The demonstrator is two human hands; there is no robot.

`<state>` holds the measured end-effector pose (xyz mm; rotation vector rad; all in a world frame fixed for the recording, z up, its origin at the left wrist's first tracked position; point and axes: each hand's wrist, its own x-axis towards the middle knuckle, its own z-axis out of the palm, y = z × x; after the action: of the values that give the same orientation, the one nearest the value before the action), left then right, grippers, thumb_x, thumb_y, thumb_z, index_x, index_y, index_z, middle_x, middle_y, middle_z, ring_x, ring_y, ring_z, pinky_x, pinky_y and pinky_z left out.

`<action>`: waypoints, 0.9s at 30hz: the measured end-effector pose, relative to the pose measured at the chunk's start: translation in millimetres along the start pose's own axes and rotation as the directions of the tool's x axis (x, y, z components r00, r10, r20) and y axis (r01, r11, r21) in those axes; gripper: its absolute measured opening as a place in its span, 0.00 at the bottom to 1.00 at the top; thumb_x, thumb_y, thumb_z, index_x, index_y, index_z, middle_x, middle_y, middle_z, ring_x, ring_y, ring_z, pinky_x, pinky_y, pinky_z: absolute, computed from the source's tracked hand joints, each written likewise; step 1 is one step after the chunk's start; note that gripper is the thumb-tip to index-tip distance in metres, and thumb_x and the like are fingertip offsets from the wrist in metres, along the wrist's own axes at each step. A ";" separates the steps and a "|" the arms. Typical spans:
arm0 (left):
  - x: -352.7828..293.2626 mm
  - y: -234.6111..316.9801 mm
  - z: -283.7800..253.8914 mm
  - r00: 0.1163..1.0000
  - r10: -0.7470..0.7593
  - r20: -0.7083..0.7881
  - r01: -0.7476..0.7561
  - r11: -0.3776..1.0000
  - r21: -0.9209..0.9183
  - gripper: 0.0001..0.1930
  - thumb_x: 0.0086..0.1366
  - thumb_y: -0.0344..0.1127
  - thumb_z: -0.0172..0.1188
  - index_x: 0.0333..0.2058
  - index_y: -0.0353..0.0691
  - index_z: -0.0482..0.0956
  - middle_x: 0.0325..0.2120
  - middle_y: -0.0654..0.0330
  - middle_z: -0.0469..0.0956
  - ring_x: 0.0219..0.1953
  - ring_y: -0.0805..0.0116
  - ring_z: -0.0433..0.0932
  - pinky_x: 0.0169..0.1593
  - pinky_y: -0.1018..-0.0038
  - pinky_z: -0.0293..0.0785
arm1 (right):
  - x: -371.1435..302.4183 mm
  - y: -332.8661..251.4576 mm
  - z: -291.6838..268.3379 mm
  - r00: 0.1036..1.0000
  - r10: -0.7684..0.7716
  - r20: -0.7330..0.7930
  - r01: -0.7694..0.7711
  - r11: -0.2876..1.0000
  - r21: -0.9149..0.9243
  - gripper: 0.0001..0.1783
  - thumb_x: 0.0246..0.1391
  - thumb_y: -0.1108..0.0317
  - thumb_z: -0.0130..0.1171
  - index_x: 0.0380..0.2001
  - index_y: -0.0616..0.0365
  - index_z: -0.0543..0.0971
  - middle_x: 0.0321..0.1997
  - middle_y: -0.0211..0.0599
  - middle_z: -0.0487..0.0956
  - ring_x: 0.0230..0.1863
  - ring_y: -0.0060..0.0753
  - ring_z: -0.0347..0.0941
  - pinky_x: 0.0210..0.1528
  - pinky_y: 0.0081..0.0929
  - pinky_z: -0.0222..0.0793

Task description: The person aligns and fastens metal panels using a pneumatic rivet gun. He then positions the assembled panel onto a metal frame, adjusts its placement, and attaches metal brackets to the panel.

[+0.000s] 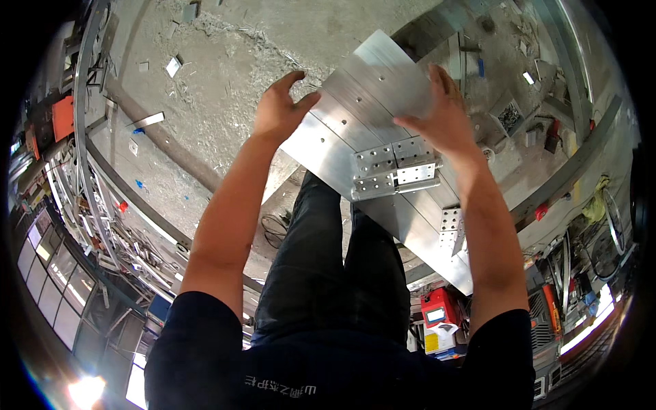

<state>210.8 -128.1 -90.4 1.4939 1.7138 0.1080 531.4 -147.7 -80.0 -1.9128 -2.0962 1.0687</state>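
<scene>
A long, shiny metal panel (311,145) made of side-by-side strips with small holes runs diagonally in front of my legs. Several perforated metal hinges (374,162) lie together on its middle. Another perforated metal piece (451,222) is nearer its lower right end, partly hidden by my right forearm. At the panel's left edge, my left hand (279,113) is raised with thumb and fingers apart, holding nothing. Over the right side is my right hand (444,116), slightly blurred, its thumb spread from the fingers above the metal. Whether it touches the surface is unclear.
Metal rails (574,167) frame the work area on both sides. Offcuts, such as a pale strip (147,120), litter the dusty concrete floor (225,75). A red machine with a small screen (439,309) stands at lower right. Metal stock (130,253) is piled at left.
</scene>
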 end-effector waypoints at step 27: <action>-36.6 -37.2 16.4 0.955 0.277 -0.101 -0.264 0.956 0.124 0.22 0.62 0.37 0.65 0.54 0.40 0.78 0.49 0.50 0.80 0.53 0.50 0.77 0.59 0.60 0.70 | 11.9 18.1 55.1 0.976 -0.180 -0.119 0.127 0.925 -0.358 0.69 0.40 0.39 0.74 0.73 0.53 0.41 0.70 0.64 0.54 0.71 0.68 0.50 0.70 0.59 0.47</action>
<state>189.9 -177.2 -102.6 1.8325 1.6181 0.2546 515.5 -160.6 -135.5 -1.8530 -2.4260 0.5289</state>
